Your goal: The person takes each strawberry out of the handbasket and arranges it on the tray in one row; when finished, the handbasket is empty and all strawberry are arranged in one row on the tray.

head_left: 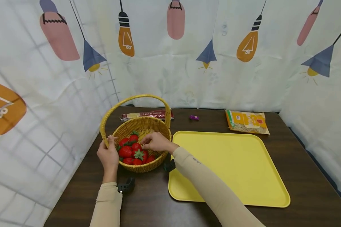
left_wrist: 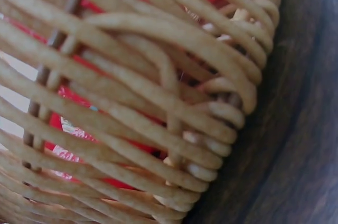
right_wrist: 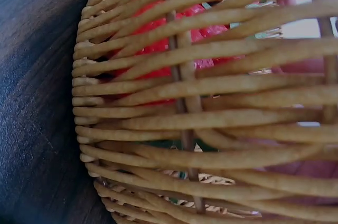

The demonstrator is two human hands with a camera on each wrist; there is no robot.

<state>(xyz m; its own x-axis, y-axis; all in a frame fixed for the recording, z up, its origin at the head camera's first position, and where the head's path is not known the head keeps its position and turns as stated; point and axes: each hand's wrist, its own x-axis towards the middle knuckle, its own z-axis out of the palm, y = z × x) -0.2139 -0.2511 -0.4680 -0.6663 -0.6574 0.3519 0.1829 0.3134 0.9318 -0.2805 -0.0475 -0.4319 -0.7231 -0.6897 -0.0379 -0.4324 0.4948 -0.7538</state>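
Note:
A yellow wicker basket (head_left: 143, 168) with a tall arched handle stands at the left of the dark table in the head view. Several red strawberries (head_left: 126, 151) with green leaves lie in its left and front part. My left hand (head_left: 108, 157) grips the basket's left rim by the foot of the handle, thumb on top. My right hand (head_left: 156, 142) reaches in over the right rim, fingers curled and tips right at the strawberries; I cannot tell whether they pinch one. Both wrist views show the basket's woven wall (left_wrist: 121, 86) close up, with red strawberries (right_wrist: 153, 28) through the gaps.
A yellow tray (head_left: 224, 167) lies right of the basket, under my right forearm. Behind the basket is a long red packet (head_left: 156, 114) marked Primo Gusto. A small purple wrapped sweet (head_left: 194, 118) and an orange-and-clear food bag (head_left: 247, 122) lie along the back, before a printed curtain (head_left: 164, 75).

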